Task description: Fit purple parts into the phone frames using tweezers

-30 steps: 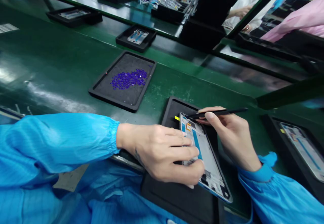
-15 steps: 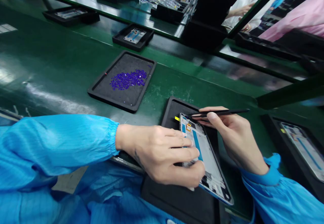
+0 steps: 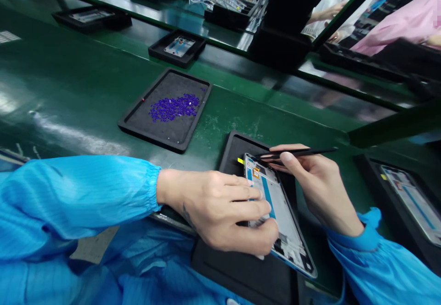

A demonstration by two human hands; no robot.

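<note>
A phone frame (image 3: pixel 285 222) with a white inside and a blue strip lies in a black tray (image 3: pixel 241 268) in front of me. My left hand (image 3: pixel 220 211) rests on the frame's left side, fingers pressed down on it and holding it in place. My right hand (image 3: pixel 317 183) pinches black tweezers (image 3: pixel 299 152), whose tips point left over the frame's top end near a small orange part. Both arms wear blue sleeves.
A black tray (image 3: pixel 138 121) holding several small purple parts sits on the green belt to the upper left. Another tray with a phone frame (image 3: pixel 409 201) lies at the right. More trays (image 3: pixel 177 48) stand farther back. People in pink and white work across the line.
Almost nothing: my right hand and the tweezers shifted very slightly over the frame's top. The far trays on the belt have drifted left.
</note>
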